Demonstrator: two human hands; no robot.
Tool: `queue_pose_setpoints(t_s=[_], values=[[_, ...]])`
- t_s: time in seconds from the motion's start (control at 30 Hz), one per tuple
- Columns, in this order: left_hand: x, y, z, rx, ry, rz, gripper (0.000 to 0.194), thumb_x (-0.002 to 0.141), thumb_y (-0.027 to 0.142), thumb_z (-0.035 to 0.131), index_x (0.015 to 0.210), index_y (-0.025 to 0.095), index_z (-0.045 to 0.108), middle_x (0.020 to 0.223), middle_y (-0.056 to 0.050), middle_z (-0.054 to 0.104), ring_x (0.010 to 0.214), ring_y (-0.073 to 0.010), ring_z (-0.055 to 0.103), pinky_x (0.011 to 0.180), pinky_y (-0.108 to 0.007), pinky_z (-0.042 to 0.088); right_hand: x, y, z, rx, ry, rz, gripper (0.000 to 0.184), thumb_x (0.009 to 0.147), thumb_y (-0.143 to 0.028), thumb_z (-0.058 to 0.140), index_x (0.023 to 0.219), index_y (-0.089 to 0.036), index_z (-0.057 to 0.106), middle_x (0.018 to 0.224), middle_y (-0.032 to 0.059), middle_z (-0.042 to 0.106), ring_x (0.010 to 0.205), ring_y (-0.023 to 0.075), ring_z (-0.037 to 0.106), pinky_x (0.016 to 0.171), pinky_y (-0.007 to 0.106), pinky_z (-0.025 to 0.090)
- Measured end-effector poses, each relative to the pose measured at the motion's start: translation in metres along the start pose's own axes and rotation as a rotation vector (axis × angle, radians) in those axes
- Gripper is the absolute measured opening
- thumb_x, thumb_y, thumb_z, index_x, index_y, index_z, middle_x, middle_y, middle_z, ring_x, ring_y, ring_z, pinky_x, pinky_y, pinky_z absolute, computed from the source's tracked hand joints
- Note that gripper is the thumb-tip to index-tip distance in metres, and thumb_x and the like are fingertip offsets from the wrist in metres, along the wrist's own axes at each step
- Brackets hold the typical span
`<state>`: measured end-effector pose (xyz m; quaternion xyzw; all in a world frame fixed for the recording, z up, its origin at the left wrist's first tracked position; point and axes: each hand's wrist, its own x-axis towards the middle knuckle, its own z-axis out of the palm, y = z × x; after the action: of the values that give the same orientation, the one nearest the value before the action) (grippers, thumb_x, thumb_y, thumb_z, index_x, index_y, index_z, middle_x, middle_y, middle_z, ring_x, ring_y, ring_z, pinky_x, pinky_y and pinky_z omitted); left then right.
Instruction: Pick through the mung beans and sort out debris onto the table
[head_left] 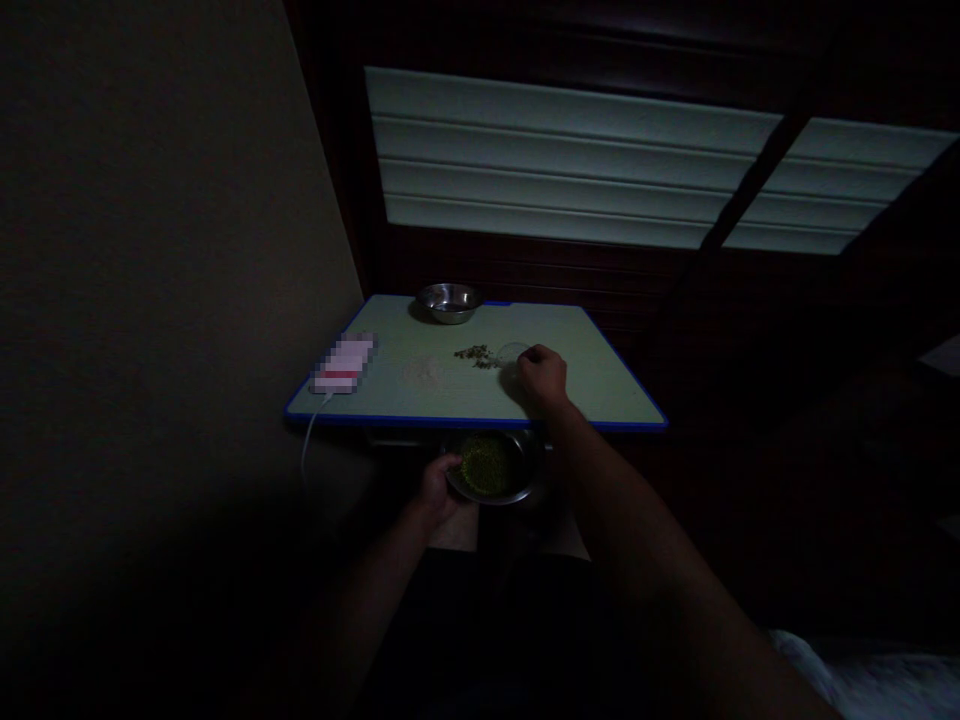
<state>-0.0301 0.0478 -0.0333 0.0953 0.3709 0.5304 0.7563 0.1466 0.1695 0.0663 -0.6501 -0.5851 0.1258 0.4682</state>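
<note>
My left hand (441,484) grips the rim of a steel bowl (529,484) below the table's near edge. Small green grains (486,466), like mung beans, lie inside that bowl. Over the table my right hand (543,374) is closed at the edge of a clear, round, shallow dish or lid (514,352) and appears to pinch it; its fingertips are partly hidden. Just left of the clear piece is a loose scatter of brown bits (475,354). A pale patch of fine grains (424,373) lies further left on the tabletop.
The small pale table (600,385) has a blue edge. A second steel bowl (448,304) stands at its back. A phone (345,362) with a white cable (306,445) lies at the left, near the wall (180,200). Dark-framed panels (570,165) rise behind; the room is dim.
</note>
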Motion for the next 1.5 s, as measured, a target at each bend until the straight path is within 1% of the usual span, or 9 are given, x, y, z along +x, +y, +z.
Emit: queue_pose_setpoints(t_s=[0.23,0.33,0.43,0.6,0.83,0.97,1.13,1.3,1.5], values=[[0.003,-0.007,-0.001,0.03,0.024,-0.016,0.027,0.066,0.013,0.057,0.087,0.01,0.072,0.076,-0.012,0.076,0.095,-0.0318,0.071,0.097,-0.048,0.049,-0.001,-0.001,0.0,-0.009,-0.019,-0.008,0.018,0.07,-0.026,0.05,0.073,-0.02,0.067,0.073,0.0034,0.067,0.073,0.017,0.056,0.073,0.028,0.043],[0.005,-0.004,-0.006,0.018,0.062,0.007,0.029,0.065,0.012,0.057,0.09,0.011,0.072,0.075,-0.012,0.075,0.095,-0.0322,0.071,0.095,-0.048,0.051,-0.001,-0.002,-0.001,-0.006,-0.015,-0.002,0.018,0.069,-0.026,0.05,0.071,-0.02,0.066,0.072,0.0032,0.067,0.072,0.0173,0.056,0.072,0.028,0.043],[0.006,0.002,-0.008,0.008,0.039,0.019,0.03,0.064,0.012,0.057,0.089,0.008,0.072,0.08,-0.014,0.076,0.094,-0.0324,0.071,0.092,-0.047,0.053,0.0,-0.001,-0.001,0.002,-0.01,0.006,0.018,0.069,-0.027,0.049,0.07,-0.02,0.066,0.071,0.0031,0.066,0.071,0.0174,0.056,0.071,0.029,0.043],[0.008,0.007,-0.01,-0.002,0.043,0.024,0.03,0.066,0.014,0.056,0.09,0.009,0.072,0.077,-0.012,0.076,0.091,-0.032,0.072,0.09,-0.049,0.053,0.0,0.002,0.0,0.012,-0.016,-0.012,0.018,0.069,-0.028,0.049,0.07,-0.021,0.066,0.07,0.0031,0.066,0.07,0.0175,0.055,0.071,0.029,0.043],[0.013,0.009,-0.016,0.03,0.057,0.056,0.025,0.068,0.014,0.056,0.086,0.009,0.071,0.078,-0.012,0.076,0.077,-0.0257,0.072,0.084,-0.041,0.055,0.001,0.003,0.002,0.008,-0.009,-0.021,0.018,0.07,-0.029,0.049,0.068,-0.02,0.065,0.07,0.0021,0.066,0.069,0.0161,0.056,0.07,0.027,0.043],[0.014,0.011,-0.015,0.016,0.054,0.034,0.029,0.068,0.016,0.055,0.091,0.01,0.072,0.077,-0.011,0.076,0.079,-0.0283,0.072,0.083,-0.046,0.056,0.001,0.001,0.002,0.018,-0.033,-0.032,0.017,0.069,-0.029,0.049,0.068,-0.021,0.065,0.069,0.0022,0.066,0.068,0.0159,0.056,0.068,0.027,0.042],[0.016,0.011,-0.014,-0.019,0.064,0.045,0.03,0.066,0.014,0.056,0.09,0.008,0.072,0.074,-0.011,0.075,0.074,-0.0266,0.072,0.08,-0.043,0.056,0.0,-0.001,-0.001,-0.013,0.009,0.013,0.016,0.069,-0.027,0.05,0.067,-0.021,0.065,0.065,0.0018,0.064,0.067,0.0164,0.055,0.068,0.027,0.043],[0.015,0.011,-0.012,0.006,0.063,0.033,0.029,0.066,0.015,0.056,0.089,0.008,0.072,0.075,-0.012,0.075,0.075,-0.0271,0.072,0.079,-0.043,0.056,-0.001,-0.002,-0.001,-0.004,0.007,-0.003,0.014,0.069,-0.027,0.051,0.065,-0.022,0.064,0.065,0.0019,0.065,0.068,0.0166,0.056,0.068,0.027,0.042],[0.012,0.011,-0.008,0.029,0.102,0.045,0.021,0.067,0.014,0.056,0.081,0.009,0.071,0.072,-0.011,0.075,0.073,-0.0256,0.071,0.077,-0.041,0.057,-0.002,-0.007,-0.005,-0.023,0.007,0.033,0.015,0.069,-0.027,0.051,0.066,-0.021,0.064,0.067,0.0031,0.065,0.068,0.0175,0.056,0.068,0.028,0.042]])
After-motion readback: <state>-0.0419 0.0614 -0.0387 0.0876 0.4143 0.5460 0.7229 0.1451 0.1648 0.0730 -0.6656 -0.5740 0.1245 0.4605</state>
